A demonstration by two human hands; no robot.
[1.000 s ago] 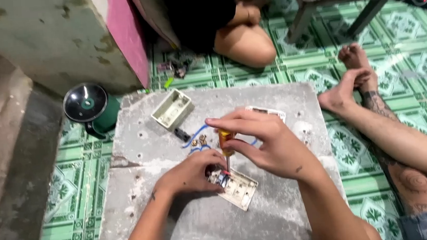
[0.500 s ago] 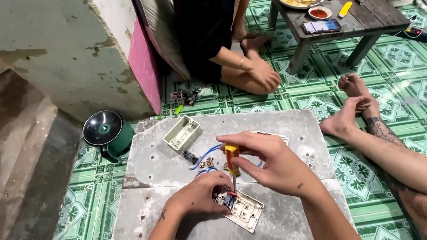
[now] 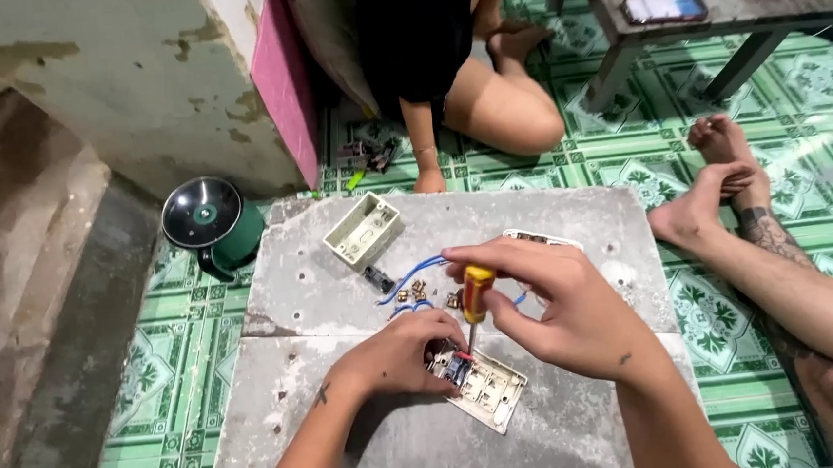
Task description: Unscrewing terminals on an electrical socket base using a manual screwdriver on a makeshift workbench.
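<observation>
Yellow screwdriver (image 3: pixel 477 298) x1, switch plate (image 3: pixel 486 385) x1, hands x2.

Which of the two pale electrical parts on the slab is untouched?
The open box at the slab's far left; the switch plate is held by the left hand.

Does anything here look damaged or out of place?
Yes. The grey slab used as a worktop is cracked across and chipped at its left edge, and the wall behind has peeling, stained paint. Small screws lie loose.
</observation>
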